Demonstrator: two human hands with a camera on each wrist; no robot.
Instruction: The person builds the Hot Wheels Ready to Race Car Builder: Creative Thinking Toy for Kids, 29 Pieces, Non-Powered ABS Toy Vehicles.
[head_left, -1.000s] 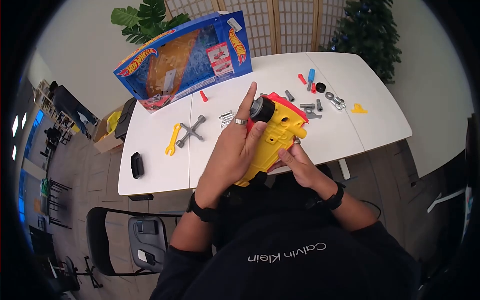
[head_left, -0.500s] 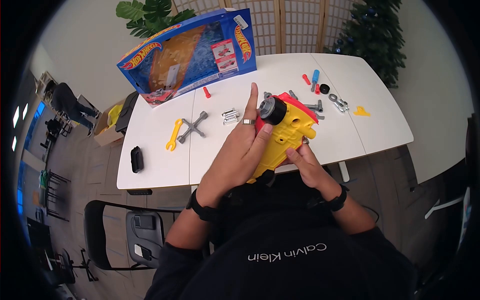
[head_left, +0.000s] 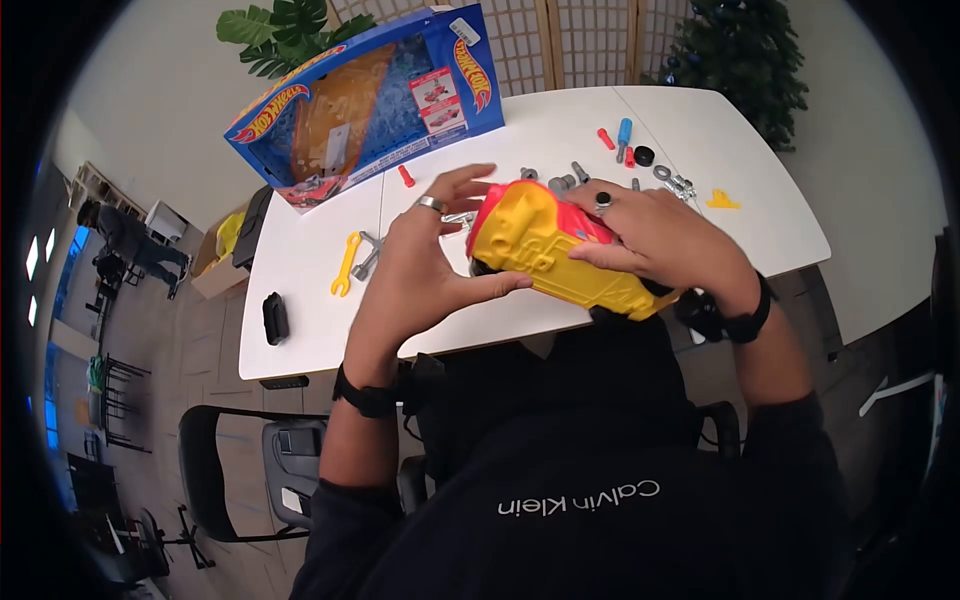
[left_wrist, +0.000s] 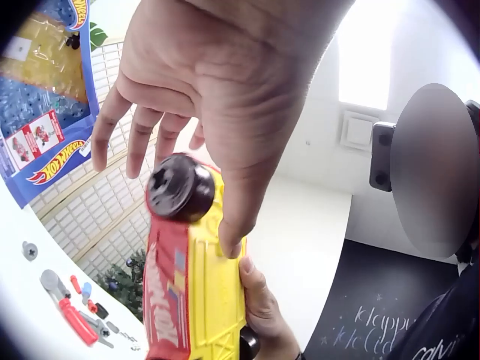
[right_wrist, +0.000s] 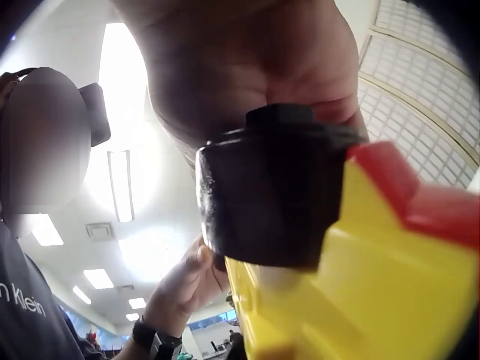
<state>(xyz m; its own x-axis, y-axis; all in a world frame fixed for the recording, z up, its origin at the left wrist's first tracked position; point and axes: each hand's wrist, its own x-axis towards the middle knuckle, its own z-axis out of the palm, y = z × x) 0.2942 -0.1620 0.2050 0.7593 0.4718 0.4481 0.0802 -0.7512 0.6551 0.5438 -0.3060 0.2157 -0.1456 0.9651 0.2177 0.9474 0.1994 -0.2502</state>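
Observation:
A toy car (head_left: 545, 245) with a yellow underside and red body is held in the air over the table's near edge. My right hand (head_left: 655, 235) grips one end, its fingers over the red side and its thumb on the yellow underside. A black wheel (right_wrist: 274, 199) sits close under the right palm. At the other end my left hand (head_left: 410, 265) spreads loosely, thumb tip (left_wrist: 231, 240) at the yellow underside. Its other fingers stand off beyond another black wheel (left_wrist: 180, 187).
On the white table (head_left: 310, 335) lie a yellow wrench (head_left: 346, 264), a grey cross wrench (head_left: 366, 262) partly hidden, a blue screwdriver (head_left: 624, 138), a loose black wheel (head_left: 644, 156), a yellow part (head_left: 721, 199) and a black case (head_left: 274, 318). A blue toy box (head_left: 480, 115) stands behind.
The toy car has been turned, its end swinging from upward to the left. My right hand has shifted from below to over its right end. My left hand has loosened from its side.

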